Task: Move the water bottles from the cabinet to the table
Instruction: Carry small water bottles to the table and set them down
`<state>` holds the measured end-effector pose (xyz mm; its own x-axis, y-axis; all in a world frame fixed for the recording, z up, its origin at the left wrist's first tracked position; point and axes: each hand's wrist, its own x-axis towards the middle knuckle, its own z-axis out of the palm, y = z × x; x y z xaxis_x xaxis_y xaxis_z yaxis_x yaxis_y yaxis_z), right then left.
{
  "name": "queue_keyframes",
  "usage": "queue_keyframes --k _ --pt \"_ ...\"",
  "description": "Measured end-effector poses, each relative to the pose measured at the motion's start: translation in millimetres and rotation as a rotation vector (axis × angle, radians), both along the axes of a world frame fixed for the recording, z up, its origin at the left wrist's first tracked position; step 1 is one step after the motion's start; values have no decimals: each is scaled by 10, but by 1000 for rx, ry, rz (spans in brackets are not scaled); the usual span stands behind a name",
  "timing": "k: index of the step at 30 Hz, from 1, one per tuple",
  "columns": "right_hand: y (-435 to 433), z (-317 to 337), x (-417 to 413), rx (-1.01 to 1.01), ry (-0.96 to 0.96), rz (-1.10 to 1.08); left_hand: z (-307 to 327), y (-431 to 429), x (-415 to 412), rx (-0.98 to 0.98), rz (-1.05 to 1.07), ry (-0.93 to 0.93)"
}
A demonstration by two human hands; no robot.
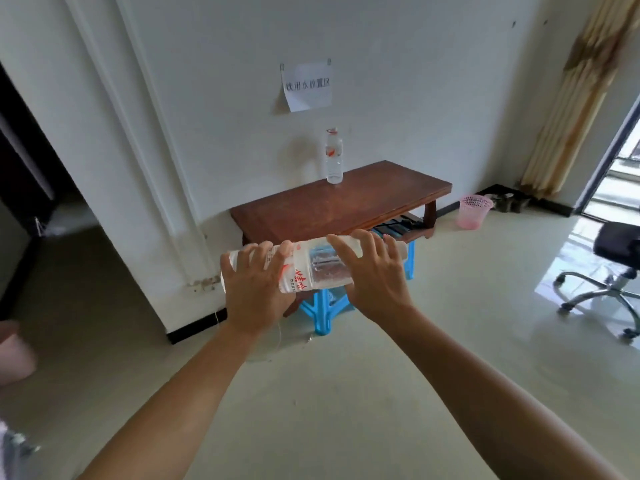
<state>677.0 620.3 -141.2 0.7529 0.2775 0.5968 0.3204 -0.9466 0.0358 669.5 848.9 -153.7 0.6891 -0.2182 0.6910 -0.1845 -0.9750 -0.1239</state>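
Water bottle [311, 268], held sideways in curled fingers of left hand [256, 292] and right hand [374, 275], apparently mid-carry; next: stand upright on table [311, 216].

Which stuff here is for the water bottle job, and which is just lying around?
For the job: held bottle, gripped sideways by left hand and right hand; standing bottle; table.

Just lying about: pink basket, blue stool, office chair, paper sign.
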Motion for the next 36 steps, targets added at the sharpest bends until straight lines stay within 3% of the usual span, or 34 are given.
queue_keyframes --k 12,19,30,36 --pt "-193 -486 2797 90 121 -44 -295 -182 2909 98 -80 64" --pt "-282 -238 4673 127 148 26 -66 -299 4654 82 22 122" --pt "65 -465 6695 -105 267 79 -681 31 6578 -56 67 221" --pt "314 -405 7785 -258 249 34 -995 155 7715 -251 46 262"
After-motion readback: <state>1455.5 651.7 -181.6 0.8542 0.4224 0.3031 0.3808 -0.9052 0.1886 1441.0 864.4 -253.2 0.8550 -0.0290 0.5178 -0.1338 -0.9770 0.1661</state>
